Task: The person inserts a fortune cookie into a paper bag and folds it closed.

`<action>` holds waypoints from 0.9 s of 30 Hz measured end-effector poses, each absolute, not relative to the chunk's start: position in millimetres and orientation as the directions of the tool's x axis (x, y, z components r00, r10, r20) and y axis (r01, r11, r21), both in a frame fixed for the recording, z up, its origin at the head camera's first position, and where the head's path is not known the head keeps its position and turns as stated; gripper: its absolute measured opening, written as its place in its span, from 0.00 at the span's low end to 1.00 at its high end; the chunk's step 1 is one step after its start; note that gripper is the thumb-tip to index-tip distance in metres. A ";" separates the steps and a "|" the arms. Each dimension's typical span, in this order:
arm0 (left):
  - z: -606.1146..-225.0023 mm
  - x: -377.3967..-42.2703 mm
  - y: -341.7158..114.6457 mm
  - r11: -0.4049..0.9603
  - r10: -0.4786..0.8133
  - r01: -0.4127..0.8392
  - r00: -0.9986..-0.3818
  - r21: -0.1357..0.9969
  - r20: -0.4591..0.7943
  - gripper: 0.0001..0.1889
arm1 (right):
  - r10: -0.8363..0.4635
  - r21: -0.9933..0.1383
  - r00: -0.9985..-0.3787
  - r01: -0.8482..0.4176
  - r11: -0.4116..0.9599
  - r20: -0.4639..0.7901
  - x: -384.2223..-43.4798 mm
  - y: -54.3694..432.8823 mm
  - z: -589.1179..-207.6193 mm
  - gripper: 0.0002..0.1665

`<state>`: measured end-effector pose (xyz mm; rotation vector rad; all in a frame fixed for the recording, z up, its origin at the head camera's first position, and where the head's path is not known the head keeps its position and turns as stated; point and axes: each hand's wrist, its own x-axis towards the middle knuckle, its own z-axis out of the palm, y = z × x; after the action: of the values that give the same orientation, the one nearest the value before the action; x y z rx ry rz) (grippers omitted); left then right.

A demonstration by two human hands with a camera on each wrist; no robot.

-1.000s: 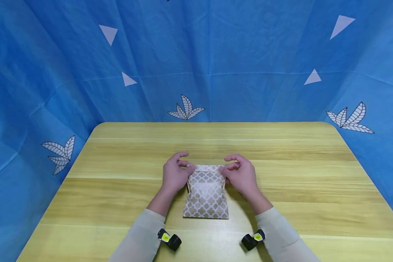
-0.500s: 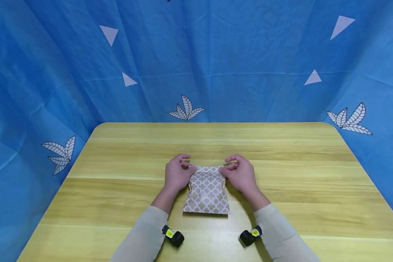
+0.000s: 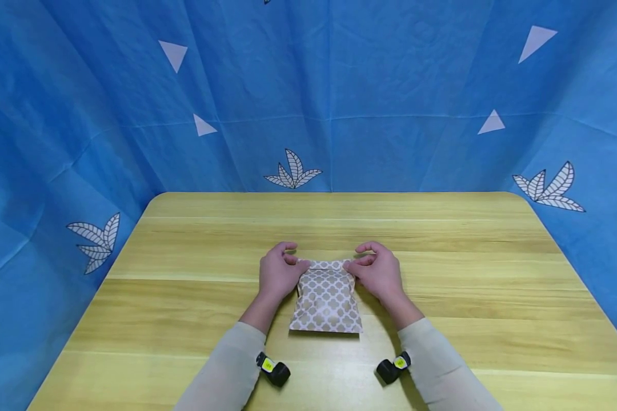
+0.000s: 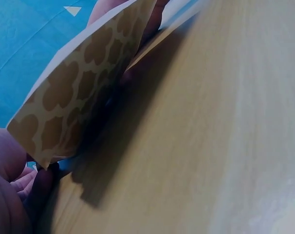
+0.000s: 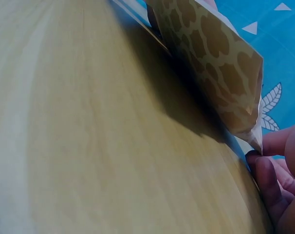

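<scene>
A paper bag (image 3: pixel 327 299) with a tan and white lattice print hangs between both hands, its top edge folded over in a narrow strip. My left hand (image 3: pixel 279 275) pinches the top left corner between thumb and fingers. At the top right corner, my right hand (image 3: pixel 379 275) does the same, index finger arched above. In the left wrist view the bag (image 4: pixel 64 92) tilts over the table and casts a shadow below it. From the right wrist view, the fingertips of the right hand (image 5: pixel 279 170) grip the bag's crumpled corner.
The wooden table (image 3: pixel 185 331) has rounded far corners. Behind it hangs a blue curtain (image 3: pixel 391 85) with white triangles and leaf prints. Small black cameras (image 3: pixel 277 374) are strapped at both sleeved wrists.
The bag's near edge has risen off the table, with a shadow now beneath it. My left hand has shifted slightly right; both hands keep their hold on the top corners.
</scene>
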<state>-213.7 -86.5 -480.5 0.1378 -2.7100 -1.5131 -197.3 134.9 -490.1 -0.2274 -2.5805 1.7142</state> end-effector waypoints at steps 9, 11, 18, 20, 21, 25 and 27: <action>-484.8 -212.6 -86.9 0.532 -0.096 -0.067 -0.995 0.844 -0.018 0.26 | 0.146 -0.893 -0.989 0.075 0.444 -0.010 -194.4 133.8 -490.7 0.21; -484.7 -212.1 -86.9 0.526 -0.093 -0.060 -0.996 0.848 -0.013 0.26 | 0.145 -0.896 -0.989 0.077 0.437 -0.015 -194.0 133.7 -490.6 0.21; -481.2 -211.1 -86.1 0.508 -0.076 -0.050 -0.997 0.860 -0.014 0.28 | 0.136 -0.911 -0.991 0.076 0.405 -0.022 -194.9 134.5 -489.8 0.22; -480.0 -211.6 -85.6 0.508 -0.071 -0.053 -0.997 0.860 -0.020 0.30 | 0.132 -0.917 -0.991 0.077 0.391 -0.027 -195.0 134.6 -489.0 0.22; -479.6 -211.8 -85.4 0.510 -0.068 -0.054 -0.997 0.859 -0.022 0.30 | 0.133 -0.919 -0.991 0.077 0.388 -0.027 -195.2 134.6 -488.7 0.22; -479.4 -212.7 -84.7 0.523 -0.063 -0.057 -0.998 0.850 -0.028 0.30 | 0.127 -0.922 -0.991 0.078 0.378 -0.032 -195.3 134.6 -487.9 0.23; -479.7 -213.0 -84.7 0.529 -0.060 -0.054 -0.998 0.847 -0.027 0.30 | 0.123 -0.924 -0.992 0.077 0.376 -0.033 -195.3 134.5 -487.9 0.23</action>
<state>-213.0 -84.7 -479.7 0.1024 -2.7422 -1.5177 -195.3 134.5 -487.9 -0.1870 -2.5710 1.7226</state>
